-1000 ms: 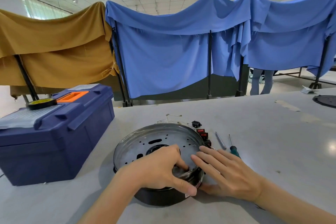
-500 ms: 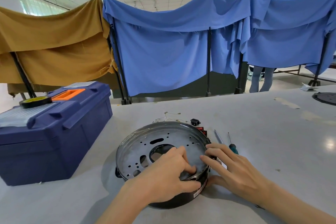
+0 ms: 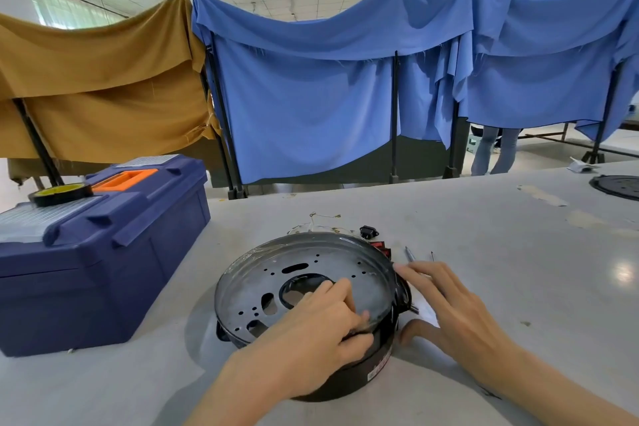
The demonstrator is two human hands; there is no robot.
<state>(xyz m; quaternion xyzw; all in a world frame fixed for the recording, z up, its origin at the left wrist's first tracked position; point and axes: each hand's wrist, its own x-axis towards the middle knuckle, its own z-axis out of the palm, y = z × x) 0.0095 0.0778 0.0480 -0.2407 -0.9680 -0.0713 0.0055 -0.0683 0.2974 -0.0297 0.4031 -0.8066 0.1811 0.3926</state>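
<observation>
Grips pan base (image 3: pixel 304 282) rim at 5 o'clock with left hand (image 3: pixel 311 332), fingers curled over the edge. Touches rim at 3 with right hand (image 3: pixel 446 308), fingers straight. Sits on table (image 3: pixel 484 245), back from its near edge; toolbox (image 3: pixel 103 252) close at 9, bare room at 2.

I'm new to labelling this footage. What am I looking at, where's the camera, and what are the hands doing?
There is no machine here: a person works with bare hands, and one wide-angle camera on their head looks forward and down, so the arms enter from the bottom edge. On the grey table sits a round black appliance base with a perforated metal plate on top. The left hand grips its near rim, fingers curled over the edge; the right hand lies with straight fingers against its side, holding nothing. To the left stands a blue toolbox with a roll of tape on its lid. Two thin tools lie just beyond the right hand.
</observation>
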